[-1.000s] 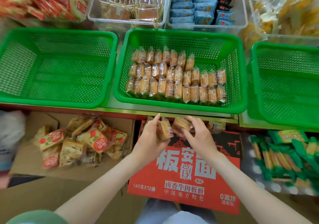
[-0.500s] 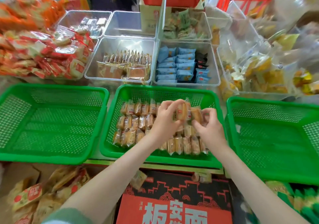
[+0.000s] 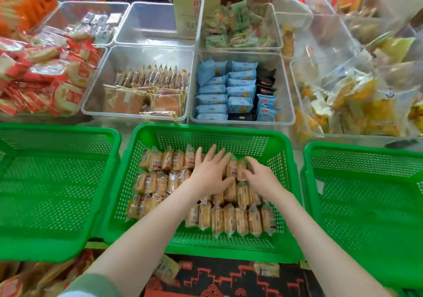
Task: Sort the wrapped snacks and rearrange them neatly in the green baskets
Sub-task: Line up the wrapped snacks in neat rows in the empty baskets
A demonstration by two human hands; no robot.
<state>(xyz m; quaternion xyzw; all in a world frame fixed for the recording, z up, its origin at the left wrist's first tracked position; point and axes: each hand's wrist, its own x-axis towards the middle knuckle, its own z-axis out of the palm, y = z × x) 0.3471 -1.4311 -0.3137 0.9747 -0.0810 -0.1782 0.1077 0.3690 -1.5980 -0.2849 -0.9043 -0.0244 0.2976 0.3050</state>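
Next to the left green basket, the middle basket holds three rows of wrapped snacks standing on edge. The left hand presses against the far row, its grip apart and fingers straight. The right hand has its grip curled over the end packets. Light, crinkly and probably crumbly, the packets look best taken gently by their flat sides. The right green basket stands just beside.
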